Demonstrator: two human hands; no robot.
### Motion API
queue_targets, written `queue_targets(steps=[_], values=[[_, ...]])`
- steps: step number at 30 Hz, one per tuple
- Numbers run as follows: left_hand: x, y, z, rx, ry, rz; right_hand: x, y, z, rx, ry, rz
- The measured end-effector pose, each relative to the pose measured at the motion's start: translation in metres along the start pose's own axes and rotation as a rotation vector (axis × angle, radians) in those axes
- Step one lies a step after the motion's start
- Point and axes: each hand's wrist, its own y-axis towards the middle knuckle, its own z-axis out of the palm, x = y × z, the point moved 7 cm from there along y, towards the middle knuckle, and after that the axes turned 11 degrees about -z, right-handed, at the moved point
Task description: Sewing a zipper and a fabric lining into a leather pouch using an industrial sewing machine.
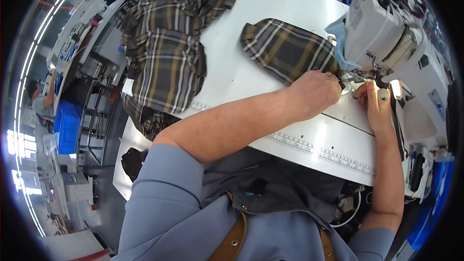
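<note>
My left hand (316,92) is closed at the near right end of a dark plaid fabric piece (285,48), its bent fingers gripping the edge beside the needle area of a white sewing machine (372,24). My right hand (374,106) is just right of the presser foot (357,76), its fingers curled; what they hold is too small to tell. A pale round piece (383,95) with a dark centre shows at that hand. A light blue cloth (340,43) hangs on the machine. The white table (227,19) has a printed ruler along its front edge.
A heap of plaid pieces (164,67) lies on the table's left part, hanging over the edge. Further left are a blue bin (67,125), metal racks, other worktables and a seated person (41,101). A small lamp (396,88) glows by the machine. Tools crowd the lower right.
</note>
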Motion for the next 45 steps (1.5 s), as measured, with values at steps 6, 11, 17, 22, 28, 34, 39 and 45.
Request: queue_targets(steps=[6, 11, 17, 22, 28, 34, 39, 45], values=[[-0.001, -0.007, -0.018, 0.091, 0.004, -0.089, -0.001, 0.002, -0.001, -0.031, -0.055, -0.039], [-0.028, -0.067, -0.029, 0.285, -0.014, -0.158, 0.002, -0.004, -0.007, -0.012, -0.237, -0.033], [-0.088, -0.147, -0.046, -0.046, -0.092, -0.068, 0.017, -0.015, 0.006, 0.084, -0.191, 0.195], [-0.091, -0.175, -0.043, -0.201, -0.141, -0.057, 0.081, -0.054, 0.055, 0.105, -0.165, 0.074], [-0.096, -0.184, -0.053, -0.162, -0.35, -0.02, 0.136, -0.099, 0.083, -0.201, -0.262, -0.134], [-0.048, -0.171, -0.112, -0.304, -0.343, -0.209, 0.163, -0.14, 0.072, -0.177, -0.091, -0.037], [-0.054, -0.17, -0.112, 0.135, -0.452, -0.045, 0.207, -0.15, 0.061, -0.025, 0.059, -0.258], [-0.026, -0.199, -0.098, 0.193, -0.882, -0.326, 0.192, -0.162, 0.044, -0.133, 0.139, -0.112]])
